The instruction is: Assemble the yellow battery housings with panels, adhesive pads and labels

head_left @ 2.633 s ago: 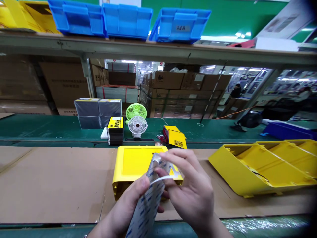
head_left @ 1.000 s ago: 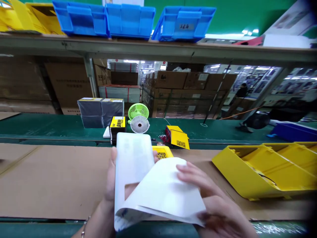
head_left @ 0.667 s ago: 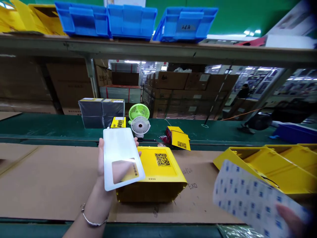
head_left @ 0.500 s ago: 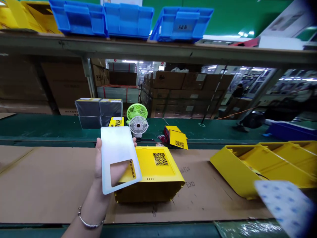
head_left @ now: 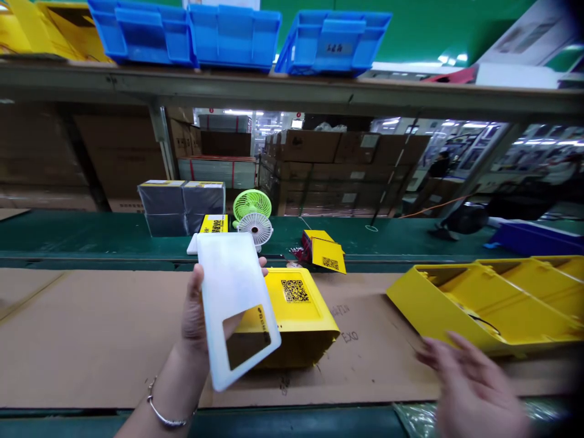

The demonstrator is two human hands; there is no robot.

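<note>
My left hand [head_left: 195, 304] grips a flat white panel [head_left: 232, 274] by its long edges, the thumb at its left side and fingertips at its right. The panel has a rectangular window near its lower end, with small dark print beside it. It is tilted and partly covers a yellow housing [head_left: 319, 304], which lies on the cardboard with a QR code on its top. My right hand [head_left: 474, 383], slightly blurred, is at the lower right with fingers stretched out and nothing visible in them. It is nearest to a row of yellow housings [head_left: 410, 301].
A green fan [head_left: 252, 204] and a white fan [head_left: 254, 230] stand behind the panel. Yellow cards [head_left: 328, 255] lie to their right, wrapped grey boxes [head_left: 182, 210] to their left. Blue bins [head_left: 235, 36] line the overhead shelf [head_left: 255, 91]. Brown cardboard [head_left: 114, 340] covers the near surface.
My left hand has moved the white panel slightly right and down, tilting it more. The blue-dotted white sheet at the lower right has gone from view, and my right hand has appeared there.
</note>
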